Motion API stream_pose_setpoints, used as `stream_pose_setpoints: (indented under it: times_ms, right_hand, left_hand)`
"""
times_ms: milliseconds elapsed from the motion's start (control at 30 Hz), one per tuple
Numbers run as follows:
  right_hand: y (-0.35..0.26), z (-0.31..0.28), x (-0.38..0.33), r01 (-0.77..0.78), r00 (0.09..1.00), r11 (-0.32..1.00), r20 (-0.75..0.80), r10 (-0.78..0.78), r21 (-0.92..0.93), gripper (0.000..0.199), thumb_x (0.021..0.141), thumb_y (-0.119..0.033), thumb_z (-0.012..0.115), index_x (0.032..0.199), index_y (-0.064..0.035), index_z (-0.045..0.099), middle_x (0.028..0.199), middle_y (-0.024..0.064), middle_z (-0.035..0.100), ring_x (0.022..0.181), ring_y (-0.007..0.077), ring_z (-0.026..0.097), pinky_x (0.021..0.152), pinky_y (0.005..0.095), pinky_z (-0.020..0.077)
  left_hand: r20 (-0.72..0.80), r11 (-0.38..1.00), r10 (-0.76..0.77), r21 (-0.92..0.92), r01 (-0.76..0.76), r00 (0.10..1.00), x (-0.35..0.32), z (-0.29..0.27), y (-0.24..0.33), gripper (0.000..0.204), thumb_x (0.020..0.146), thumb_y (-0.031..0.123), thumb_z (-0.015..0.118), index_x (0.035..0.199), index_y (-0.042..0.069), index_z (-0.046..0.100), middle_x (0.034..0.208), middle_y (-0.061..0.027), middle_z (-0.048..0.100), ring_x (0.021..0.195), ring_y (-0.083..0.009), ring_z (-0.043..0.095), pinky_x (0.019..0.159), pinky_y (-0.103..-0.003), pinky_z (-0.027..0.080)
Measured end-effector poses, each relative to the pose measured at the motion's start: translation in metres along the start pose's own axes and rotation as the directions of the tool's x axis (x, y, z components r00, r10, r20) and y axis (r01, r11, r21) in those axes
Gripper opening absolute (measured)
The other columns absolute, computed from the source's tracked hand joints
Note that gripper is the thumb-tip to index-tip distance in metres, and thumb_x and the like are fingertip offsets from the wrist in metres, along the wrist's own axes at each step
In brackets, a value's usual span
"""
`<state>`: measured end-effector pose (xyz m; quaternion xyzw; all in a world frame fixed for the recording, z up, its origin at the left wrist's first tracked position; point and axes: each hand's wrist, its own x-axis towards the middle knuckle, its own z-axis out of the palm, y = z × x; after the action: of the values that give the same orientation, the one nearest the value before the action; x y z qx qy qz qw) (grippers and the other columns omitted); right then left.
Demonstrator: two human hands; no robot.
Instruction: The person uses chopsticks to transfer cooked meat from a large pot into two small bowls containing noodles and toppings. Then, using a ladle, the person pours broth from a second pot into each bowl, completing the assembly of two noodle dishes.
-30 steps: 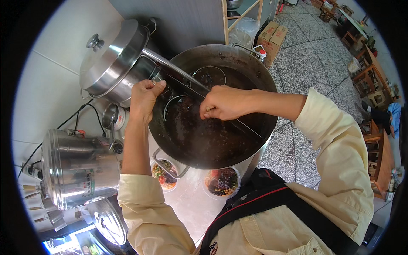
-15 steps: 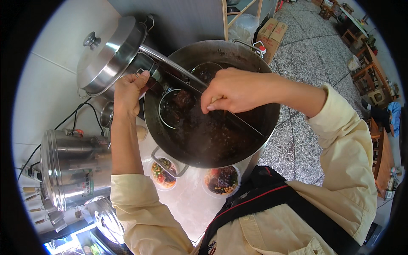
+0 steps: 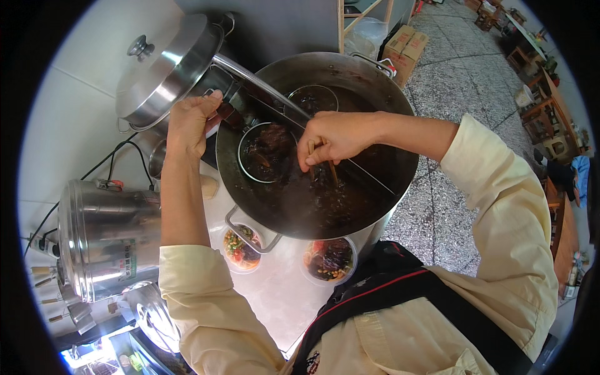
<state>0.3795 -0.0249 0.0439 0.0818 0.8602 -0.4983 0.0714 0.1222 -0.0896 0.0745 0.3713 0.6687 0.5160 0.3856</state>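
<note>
A large metal pot [image 3: 229, 181] of dark, steaming broth stands in front of me. My left hand [image 3: 192, 125] is closed at the pot's left rim, around the dark handle of a round strainer [image 3: 242, 164]. The strainer sits in the broth with a dark brown chunk of food [image 3: 275, 139] in it. My right hand [image 3: 337, 139], over the middle of the pot, grips wooden chopsticks [image 3: 334, 174]. Their lower ends reach into the broth, beside the strainer. A thin divider [image 3: 370, 176] crosses the pot, partly hidden by my right hand.
Another strainer ring [image 3: 312, 86] lies at the pot's far side. A long metal handle [image 3: 259, 82] slants over the rim. Two bowls of food, a left bowl [image 3: 242, 249] and a right bowl [image 3: 330, 259], stand nearer me. Left are a lidded pot [image 3: 164, 69] and a steel drum [image 3: 112, 231].
My right hand has shifted slightly nearer me over the pot, and the chopsticks now show below it. The left hand stays at the strainer's handle. The whole view has shifted a little.
</note>
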Motion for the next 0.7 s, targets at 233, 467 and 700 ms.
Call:
stream_pose_setpoints:
  times_ms: [233, 467, 700]
  right_hand:
    - [0.0, 0.009, 0.012, 0.052, 0.998, 0.998, 0.024, -0.052, -0.031, 0.013, 0.085, -0.009, 0.057, 0.092, -0.0022, 0.066, 0.07, 0.0088, 0.064, 0.053, 0.0169, 0.059, 0.052, 0.0289, 0.0454]
    - [0.001, -0.001, 0.011, -0.023, 1.0, 0.998, 0.018, 0.022, 0.063, 0.015, 0.085, -0.011, 0.058, 0.094, -0.0023, 0.066, 0.074, 0.0064, 0.065, 0.056, 0.014, 0.058, 0.052, 0.027, 0.0461]
    - [0.007, 0.007, 0.02, -0.014, 0.972, 0.997, 0.234, -0.003, 0.07, 0.015, 0.085, -0.011, 0.058, 0.094, -0.0033, 0.067, 0.081, 0.0045, 0.066, 0.065, 0.0131, 0.058, 0.056, 0.0271, 0.0503]
  left_hand:
    - [0.016, 1.0, -0.028, 0.012, 0.028, 0.999, 0.0, 0.003, -0.005, 0.018, 0.081, 0.016, 0.068, 0.079, 0.001, 0.06, 0.079, -0.0073, 0.062, 0.071, -0.0156, 0.06, 0.069, -0.026, 0.05]
    - [0.045, 0.998, -0.054, 0.03, 0.052, 0.998, -0.005, 0.004, -0.009, 0.019, 0.082, 0.018, 0.067, 0.08, 0.0, 0.061, 0.081, -0.0072, 0.063, 0.072, -0.0156, 0.061, 0.07, -0.025, 0.05]
    - [0.024, 0.997, -0.071, -0.026, 0.072, 0.997, -0.01, 0.009, -0.009, 0.017, 0.081, 0.011, 0.068, 0.071, 0.003, 0.057, 0.074, -0.0067, 0.061, 0.064, -0.0137, 0.059, 0.064, -0.024, 0.05]
